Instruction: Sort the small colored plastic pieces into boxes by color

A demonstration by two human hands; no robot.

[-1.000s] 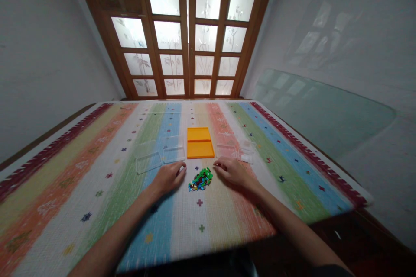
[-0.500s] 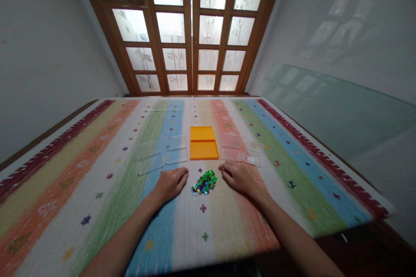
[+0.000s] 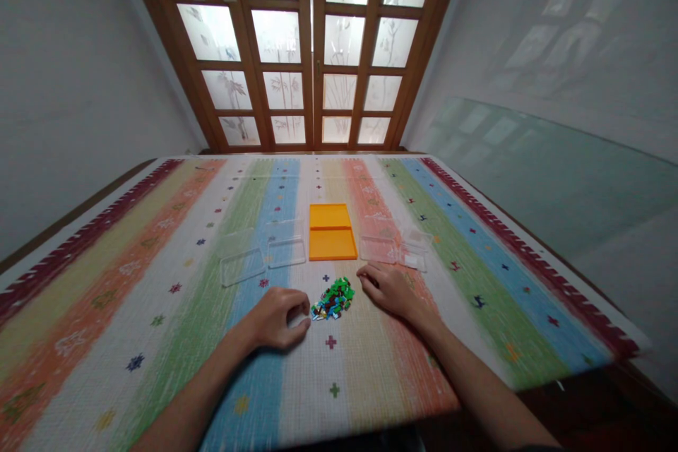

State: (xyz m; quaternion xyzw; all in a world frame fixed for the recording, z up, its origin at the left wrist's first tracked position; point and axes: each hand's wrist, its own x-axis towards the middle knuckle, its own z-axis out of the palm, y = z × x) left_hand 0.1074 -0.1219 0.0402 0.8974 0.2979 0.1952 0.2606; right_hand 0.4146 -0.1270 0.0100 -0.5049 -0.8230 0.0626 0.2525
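Note:
A small pile of tiny plastic pieces (image 3: 335,299), mostly green with brown, blue and a few pale ones, lies on the striped cloth between my hands. They look like toy bricks. My left hand (image 3: 280,318) is at the pile's left edge, its thumb and index finger curved with a gap between them. Nothing shows in that gap. To the pile's right, my right hand (image 3: 388,288) rests on the cloth, fingers loosely bent and holding nothing visible. Beyond the pile lies an opened orange case (image 3: 332,244), with its two shallow halves flat.
Two clear plastic boxes, a larger one (image 3: 242,268) and a smaller one (image 3: 287,252), stand open left of the orange case. More clear boxes (image 3: 377,249) sit to its right, just beyond my right hand. The striped cloth (image 3: 201,325) covers the table.
My left hand has come nearer to me and the pile's lower left edge, and its thumb and index finger have parted. My right hand and the pile look the same.

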